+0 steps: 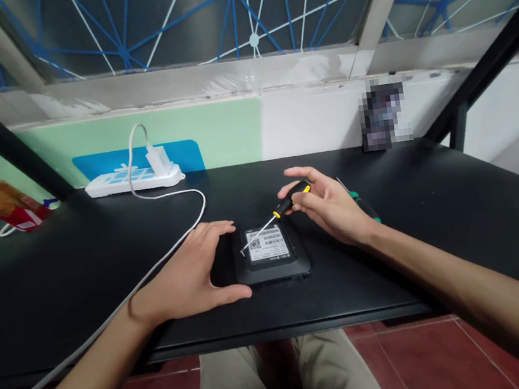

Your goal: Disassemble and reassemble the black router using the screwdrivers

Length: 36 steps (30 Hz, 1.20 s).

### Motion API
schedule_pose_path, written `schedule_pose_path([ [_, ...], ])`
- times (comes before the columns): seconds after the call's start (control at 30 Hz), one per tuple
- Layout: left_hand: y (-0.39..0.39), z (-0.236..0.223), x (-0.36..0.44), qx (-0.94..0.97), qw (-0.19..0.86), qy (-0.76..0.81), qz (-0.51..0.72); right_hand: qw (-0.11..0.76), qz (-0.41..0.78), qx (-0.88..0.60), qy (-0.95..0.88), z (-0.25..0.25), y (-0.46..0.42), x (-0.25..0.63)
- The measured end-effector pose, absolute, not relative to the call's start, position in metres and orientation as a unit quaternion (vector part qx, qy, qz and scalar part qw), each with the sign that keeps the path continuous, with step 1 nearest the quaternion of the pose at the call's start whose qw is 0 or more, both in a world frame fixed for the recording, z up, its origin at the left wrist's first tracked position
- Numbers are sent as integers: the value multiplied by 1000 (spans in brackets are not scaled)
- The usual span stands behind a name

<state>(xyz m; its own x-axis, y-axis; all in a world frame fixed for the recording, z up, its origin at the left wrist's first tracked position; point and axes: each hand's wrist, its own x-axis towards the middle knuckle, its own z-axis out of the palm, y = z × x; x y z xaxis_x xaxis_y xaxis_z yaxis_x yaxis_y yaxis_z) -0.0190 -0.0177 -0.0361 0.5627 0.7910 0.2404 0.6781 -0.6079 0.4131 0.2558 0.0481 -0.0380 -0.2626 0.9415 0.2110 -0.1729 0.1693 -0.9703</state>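
Note:
A flat black device (300,259) with a white printed label lies on the black table. My left hand (193,270) spans its left side, fingers at the far corner and thumb at the near corner, gripping it. In my right hand (332,207) a screwdriver (284,206) with a black and yellow handle is pinched between thumb and fingers. Its thin shaft slants down to the left, and the tip meets the device's left part beside the label. Whether a screw sits under the tip is too small to tell. A second screwdriver (367,207), green and black, lies partly hidden behind my right wrist.
A white power strip (136,180) with a plugged-in charger (158,160) stands at the back left. Its white cable (175,247) runs past my left hand. A drink bottle (9,202) leans at far left. A blurred-out object (381,118) rests against the wall.

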Motion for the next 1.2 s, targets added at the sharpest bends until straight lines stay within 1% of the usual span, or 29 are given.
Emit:
schedule_pose_path([
  [0.43,-17,-39,-21,879,131,413,199,502,549,-329,-582,-40,49,257],
  [0.57,-19,-36,-21,893,113,387,199,493,543,-329,-595,-39,48,256],
  [0.8,-25,-29,-20,917,87,304,244,485,532,-350,-599,-38,48,255],
  [1.2,-22,-36,-20,919,61,269,282,463,537,-385,-591,-41,51,255],
])
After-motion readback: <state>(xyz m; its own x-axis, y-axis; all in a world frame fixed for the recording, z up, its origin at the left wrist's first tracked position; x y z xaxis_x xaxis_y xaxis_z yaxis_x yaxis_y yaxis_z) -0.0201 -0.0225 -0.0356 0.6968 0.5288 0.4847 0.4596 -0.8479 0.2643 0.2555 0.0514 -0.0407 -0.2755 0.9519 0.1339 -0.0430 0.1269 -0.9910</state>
